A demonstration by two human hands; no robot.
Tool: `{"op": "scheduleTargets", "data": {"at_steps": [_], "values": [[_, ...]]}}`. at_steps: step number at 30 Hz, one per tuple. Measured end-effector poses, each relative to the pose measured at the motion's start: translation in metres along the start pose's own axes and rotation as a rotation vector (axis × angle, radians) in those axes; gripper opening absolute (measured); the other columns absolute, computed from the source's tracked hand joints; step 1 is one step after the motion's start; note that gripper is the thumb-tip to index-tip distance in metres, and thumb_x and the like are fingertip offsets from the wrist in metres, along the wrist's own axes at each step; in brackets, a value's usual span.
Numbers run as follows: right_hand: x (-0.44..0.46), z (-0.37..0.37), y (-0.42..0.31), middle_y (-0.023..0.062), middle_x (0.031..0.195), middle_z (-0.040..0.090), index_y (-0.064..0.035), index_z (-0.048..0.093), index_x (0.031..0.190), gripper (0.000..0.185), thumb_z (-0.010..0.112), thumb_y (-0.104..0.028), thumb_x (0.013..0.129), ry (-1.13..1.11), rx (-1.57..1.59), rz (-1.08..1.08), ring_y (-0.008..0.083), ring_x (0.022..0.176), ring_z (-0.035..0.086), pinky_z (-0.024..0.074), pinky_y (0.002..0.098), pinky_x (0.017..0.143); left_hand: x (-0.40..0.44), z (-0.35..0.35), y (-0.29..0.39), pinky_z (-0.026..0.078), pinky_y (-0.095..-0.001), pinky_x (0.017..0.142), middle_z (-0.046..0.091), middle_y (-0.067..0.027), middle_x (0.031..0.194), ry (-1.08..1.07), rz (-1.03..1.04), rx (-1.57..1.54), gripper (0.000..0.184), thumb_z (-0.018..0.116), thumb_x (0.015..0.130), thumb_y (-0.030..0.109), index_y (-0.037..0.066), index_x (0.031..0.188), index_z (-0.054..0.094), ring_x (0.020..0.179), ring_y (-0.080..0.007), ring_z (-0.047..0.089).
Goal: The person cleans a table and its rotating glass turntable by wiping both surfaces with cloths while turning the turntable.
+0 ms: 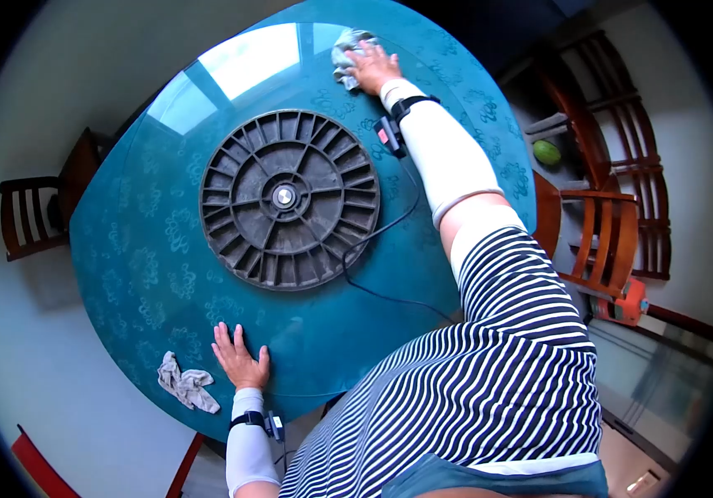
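Note:
Stretched to the far side of the round table, my right hand (373, 68) presses a crumpled grey-white cloth (345, 58) against the teal, flower-patterned tabletop (153, 266). My left hand (239, 358) lies flat near the closer edge, fingers spread and nothing in it. A second crumpled cloth (188, 383) rests to the left of that hand, apart from it. Between my hands, near the table's middle, sits a dark ribbed plastic disc (290, 199) with a round metal hub at its centre.
A black cable (373, 289) runs from my right wrist device across the disc's edge and tabletop. Wooden chairs (601, 236) stand to the right, another chair (33, 216) to the left. A green melon-like object (546, 153) is beyond the table's right edge.

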State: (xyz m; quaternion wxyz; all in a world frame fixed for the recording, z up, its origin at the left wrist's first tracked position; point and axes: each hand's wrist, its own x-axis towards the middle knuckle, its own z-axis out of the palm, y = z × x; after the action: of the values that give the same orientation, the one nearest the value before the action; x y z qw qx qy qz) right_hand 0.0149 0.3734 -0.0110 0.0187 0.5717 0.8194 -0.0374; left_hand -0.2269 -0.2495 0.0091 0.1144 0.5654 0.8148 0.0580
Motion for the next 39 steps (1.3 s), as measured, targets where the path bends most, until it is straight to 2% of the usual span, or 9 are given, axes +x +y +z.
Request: {"op": "scheduleTargets", "data": {"at_steps": [8,15,20,22,26,32,34,37,39], "values": [[-0.062,0.008,0.112,0.0087,0.161,0.026,-0.0312,0.043,0.147,0.049,0.047,-0.044,0.099,0.105,0.092,0.293,0.0364,0.147,0.024,0.0192,0.0555,0.119,0.0,0.004,-0.003,0.014,-0.0609,0.117,0.027,-0.0179,0.158,0.013,0.04,0.018,0.074,0.067,0.077,0.037,0.015,0.143,0.04,0.147,-0.0401,0.021],[-0.194,0.012,0.149,0.0121,0.159,0.028,-0.0259,0.045,0.146,0.049,0.051,-0.038,0.098,0.105,0.108,0.348,0.0412,0.146,0.023,0.0225,0.0555,0.117,-0.002,0.004,-0.002,0.016,-0.0602,0.116,0.025,-0.0183,0.159,0.06,0.077,0.048,0.073,0.062,0.083,0.038,0.015,0.147,0.036,0.148,-0.0396,0.02],[-0.3,0.048,0.163,0.0212,0.153,0.033,-0.0167,0.05,0.142,0.048,0.053,-0.035,0.097,0.212,0.057,0.275,0.0451,0.141,0.028,0.0235,0.0503,0.118,-0.003,0.007,-0.005,0.016,-0.0598,0.116,0.025,-0.0177,0.159,0.081,0.101,0.053,0.071,0.062,0.085,0.039,0.015,0.147,0.038,0.148,-0.0373,0.02],[-0.346,0.047,0.149,0.0255,0.145,0.041,-0.0079,0.048,0.142,0.05,0.049,-0.033,0.1,0.212,-0.022,0.258,0.0385,0.14,0.033,0.0216,0.0474,0.118,-0.004,0.009,-0.004,0.016,-0.0594,0.116,0.025,-0.0173,0.159,0.105,0.091,0.051,0.069,0.062,0.085,0.038,0.014,0.146,0.039,0.149,-0.0372,0.019],[-0.435,0.041,0.104,0.0258,0.146,0.039,-0.0063,0.05,0.14,0.048,0.051,-0.03,0.098,0.213,0.032,0.329,0.0401,0.139,0.033,0.0232,0.0485,0.117,-0.006,0.011,-0.006,0.017,-0.0585,0.117,0.025,-0.0168,0.159,0.137,0.099,0.047,0.068,0.062,0.087,0.039,0.015,0.146,0.039,0.149,-0.0355,0.02],[-0.547,0.054,0.018,0.0272,0.152,0.026,-0.0062,0.046,0.142,0.05,0.053,-0.027,0.097,0.156,0.17,0.438,0.0442,0.141,0.027,0.0194,0.0533,0.118,-0.007,0.028,-0.02,0.019,-0.0586,0.116,0.028,-0.0168,0.158,0.225,0.149,0.037,0.07,0.062,0.088,0.048,0.016,0.146,0.039,0.149,-0.0348,0.021],[-0.582,0.058,-0.021,0.0271,0.152,0.026,-0.0066,0.047,0.142,0.05,0.054,-0.026,0.096,0.164,0.244,0.485,0.0462,0.142,0.024,0.0187,0.0542,0.118,-0.009,0.028,-0.023,0.018,-0.0595,0.116,0.028,-0.0172,0.158,0.254,0.171,-0.072,0.072,0.063,0.087,0.053,0.016,0.145,0.042,0.149,-0.0354,0.02],[-0.62,0.056,-0.086,0.023,0.153,0.028,-0.0096,0.052,0.139,0.049,0.059,-0.025,0.092,0.195,0.197,0.385,0.0488,0.142,0.021,0.018,0.0563,0.118,0.002,0.031,-0.04,0.012,-0.0603,0.116,0.027,-0.0194,0.159,0.106,0.153,-0.294,0.07,0.058,0.09,0.058,0.014,0.143,0.047,0.15,-0.0353,0.017],[-0.638,0.069,-0.129,0.0207,0.154,0.03,-0.0126,0.054,0.138,0.049,0.058,-0.027,0.091,0.208,0.157,0.282,0.0517,0.141,0.02,0.0192,0.0567,0.117,-0.001,0.027,-0.056,0.014,-0.0614,0.115,0.028,-0.0219,0.157,0.076,0.172,-0.462,0.068,0.06,0.091,0.053,0.012,0.143,0.046,0.149,-0.039,0.017]]}}
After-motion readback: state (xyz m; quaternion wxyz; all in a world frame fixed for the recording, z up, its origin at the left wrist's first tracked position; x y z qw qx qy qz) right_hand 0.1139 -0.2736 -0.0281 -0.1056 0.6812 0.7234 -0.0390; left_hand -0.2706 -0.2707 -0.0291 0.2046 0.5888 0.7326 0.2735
